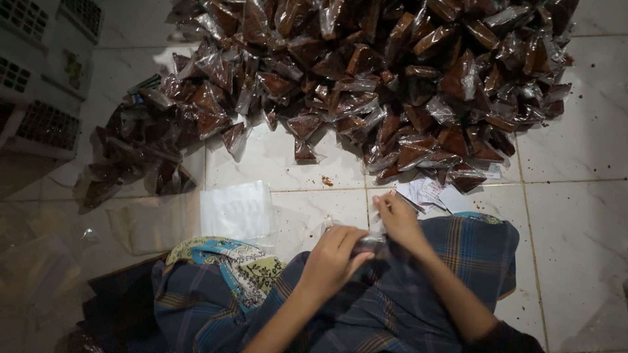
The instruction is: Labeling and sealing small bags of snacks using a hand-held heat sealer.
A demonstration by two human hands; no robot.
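I sit on a white tiled floor with a blue plaid cloth over my lap. My left hand and my right hand meet above my lap, both closed on a small clear plastic packet with dark brown filling. A big heap of similar filled packets lies on the floor in front of me. Small white paper slips lie just beyond my right hand.
A stack of empty clear plastic bags lies left of my hands. White perforated baskets stand at the far left. A patterned cloth rests on my left knee. Brown crumbs dot the tiles.
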